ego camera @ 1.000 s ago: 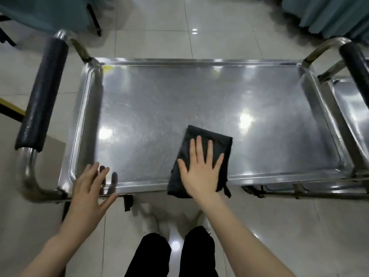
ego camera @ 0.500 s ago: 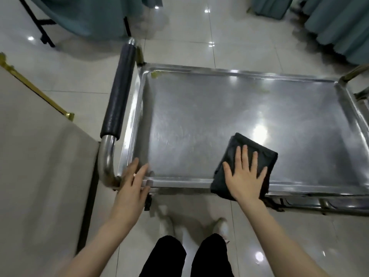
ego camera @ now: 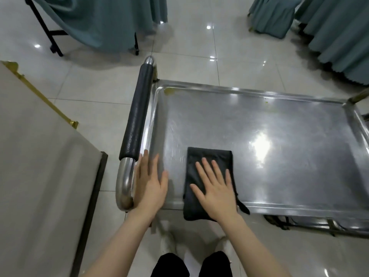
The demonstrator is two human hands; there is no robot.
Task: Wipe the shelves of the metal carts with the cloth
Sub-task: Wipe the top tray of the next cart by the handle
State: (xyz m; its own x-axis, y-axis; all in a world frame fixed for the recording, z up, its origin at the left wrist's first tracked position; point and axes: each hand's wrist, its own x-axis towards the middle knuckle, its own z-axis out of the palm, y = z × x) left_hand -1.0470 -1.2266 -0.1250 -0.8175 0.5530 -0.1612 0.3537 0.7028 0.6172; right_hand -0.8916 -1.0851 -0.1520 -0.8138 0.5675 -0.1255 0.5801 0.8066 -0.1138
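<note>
From the head view, the right hand [ego camera: 216, 193] lies flat on the folded black cloth [ego camera: 209, 156], fingers straight and spread, palm pressing it down. The cloth sits at the near edge of the metal cart's top shelf [ego camera: 259, 126], its near end hanging over the rim. The left hand [ego camera: 150, 184] rests flat on the shelf's near left corner, fingers straight and close together, just beside the chrome bend of the black-padded handle [ego camera: 137, 116]. A yellowish smear [ego camera: 169, 90] marks the far left corner. A beige surface [ego camera: 40, 176] stands at the left.
</note>
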